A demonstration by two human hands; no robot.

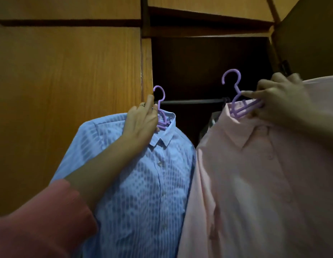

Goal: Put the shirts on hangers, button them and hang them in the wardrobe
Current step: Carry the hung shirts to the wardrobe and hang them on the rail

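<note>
Blue striped buttoned shirt on purple plastic hanger, held up before open wooden wardrobe. Left hand, ring on finger, red sleeve on arm: grip clenched round hanger neck at collar. Pink buttoned shirt just beside, on second purple plastic hanger. Right hand: grip pinching that hanger's shoulder bar. Both hooks off dark metal rail inside wardrobe. Grey garment behind, partly hidden.
</note>
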